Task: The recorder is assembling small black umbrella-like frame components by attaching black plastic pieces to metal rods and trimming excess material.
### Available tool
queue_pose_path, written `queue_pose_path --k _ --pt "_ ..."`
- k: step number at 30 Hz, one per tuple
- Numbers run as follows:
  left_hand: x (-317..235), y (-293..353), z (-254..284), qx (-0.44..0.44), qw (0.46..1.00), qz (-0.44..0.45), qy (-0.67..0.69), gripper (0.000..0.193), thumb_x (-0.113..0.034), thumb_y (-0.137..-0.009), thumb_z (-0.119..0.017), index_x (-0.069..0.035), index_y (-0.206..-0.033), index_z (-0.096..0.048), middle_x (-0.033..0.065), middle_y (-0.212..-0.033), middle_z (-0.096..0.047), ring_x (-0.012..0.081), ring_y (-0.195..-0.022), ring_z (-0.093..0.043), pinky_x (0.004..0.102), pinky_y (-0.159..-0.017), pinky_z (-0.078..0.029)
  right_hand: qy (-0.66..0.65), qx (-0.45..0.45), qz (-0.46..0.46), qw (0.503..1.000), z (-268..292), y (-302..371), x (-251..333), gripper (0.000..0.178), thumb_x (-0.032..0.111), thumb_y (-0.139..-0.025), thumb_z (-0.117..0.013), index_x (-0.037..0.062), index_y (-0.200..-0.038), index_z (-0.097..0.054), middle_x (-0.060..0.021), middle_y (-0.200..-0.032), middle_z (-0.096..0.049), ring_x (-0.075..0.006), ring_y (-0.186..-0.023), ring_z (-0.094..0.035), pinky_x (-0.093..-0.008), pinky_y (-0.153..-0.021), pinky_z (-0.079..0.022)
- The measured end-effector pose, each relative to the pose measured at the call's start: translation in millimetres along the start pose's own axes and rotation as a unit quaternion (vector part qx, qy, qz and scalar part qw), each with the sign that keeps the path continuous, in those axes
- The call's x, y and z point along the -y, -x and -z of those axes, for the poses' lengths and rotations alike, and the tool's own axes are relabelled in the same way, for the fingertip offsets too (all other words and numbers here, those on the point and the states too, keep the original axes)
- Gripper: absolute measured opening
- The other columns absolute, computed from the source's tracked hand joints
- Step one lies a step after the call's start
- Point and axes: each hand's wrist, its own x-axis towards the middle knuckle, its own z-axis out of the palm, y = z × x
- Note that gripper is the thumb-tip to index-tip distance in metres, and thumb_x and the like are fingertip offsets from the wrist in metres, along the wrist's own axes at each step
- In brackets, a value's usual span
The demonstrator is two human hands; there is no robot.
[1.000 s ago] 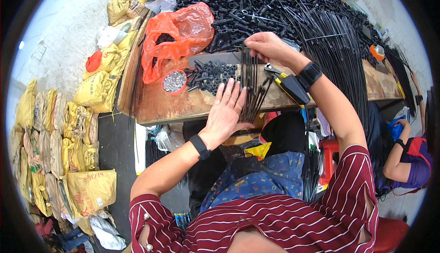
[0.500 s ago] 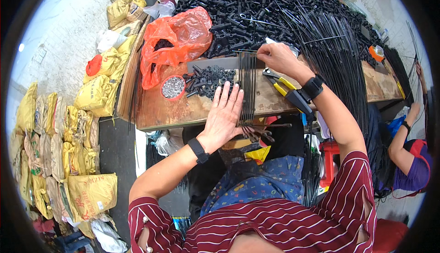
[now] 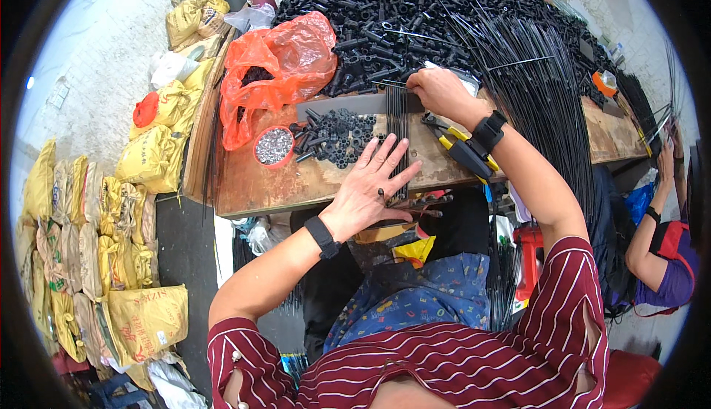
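Observation:
A row of thin black rods (image 3: 398, 116) lies side by side across the table's front, their near ends jutting past its edge. My left hand (image 3: 370, 187) rests over the rods' near part, open, fingers spread and palm down. At their far ends my right hand (image 3: 448, 96) is closed, fingers pinched on one or two thin rods that point left. What sits under its fingertips is partly hidden. Yellow-and-black cutting pliers (image 3: 466, 151) lie beneath my right wrist. Left of the rods is a heap of small black nuts and sleeves (image 3: 344, 136), beside a red dish (image 3: 274, 147) of small silvery pieces.
A large pile of black tubular parts (image 3: 370, 20) covers the table's back. Long black rods (image 3: 541, 98) are bundled at the right. An orange plastic bag (image 3: 296, 50) stands at left. Yellow sacks (image 3: 148, 157) line the left side; another person's arm (image 3: 648, 239) shows far right.
My left hand's fingers have spread apart and shifted slightly right over the rods. The right hand stays at the rods' far ends. The view has shifted a little.

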Motion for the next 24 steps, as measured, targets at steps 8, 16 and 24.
queue_pose_path --k 8,16,24 --pt "-2 -2 2 0.009 0.999 0.003 -0.051 0.083 -0.058 -0.073 -0.064 -0.007 -0.135 -0.043 0.0226 -0.145 -0.032 0.0384 -0.138 -0.025 0.0479 -0.114 -0.018 -0.013 0.020 -0.002 1.000 2 1 -4 0.019 0.003 -0.074 -0.054 0.0036 -0.085 -0.070 -0.0173 -0.082 -0.067 -0.0332 -0.081 -0.064 -0.0419 -0.073 -0.051" --pt "-4 -2 3 -0.001 0.999 0.013 -0.029 0.084 -0.063 -0.075 -0.058 -0.007 -0.135 -0.044 0.0226 -0.144 -0.033 0.0411 -0.137 -0.025 0.0492 -0.114 -0.018 0.105 0.026 0.045 0.993 13 15 -6 0.010 0.001 -0.072 -0.057 0.0020 -0.080 -0.063 -0.0149 -0.080 -0.064 -0.0309 -0.082 -0.064 -0.0405 -0.071 -0.051" --pt "0 -1 2 0.016 0.999 0.010 -0.032 0.084 -0.066 -0.077 -0.054 -0.006 -0.136 -0.042 0.0236 -0.145 -0.032 0.0418 -0.138 -0.023 0.0494 -0.115 -0.017 0.122 0.028 0.041 0.991 7 16 -6 0.011 0.003 -0.073 -0.058 0.0029 -0.083 -0.063 -0.0136 -0.081 -0.064 -0.0300 -0.081 -0.065 -0.0397 -0.070 -0.052"
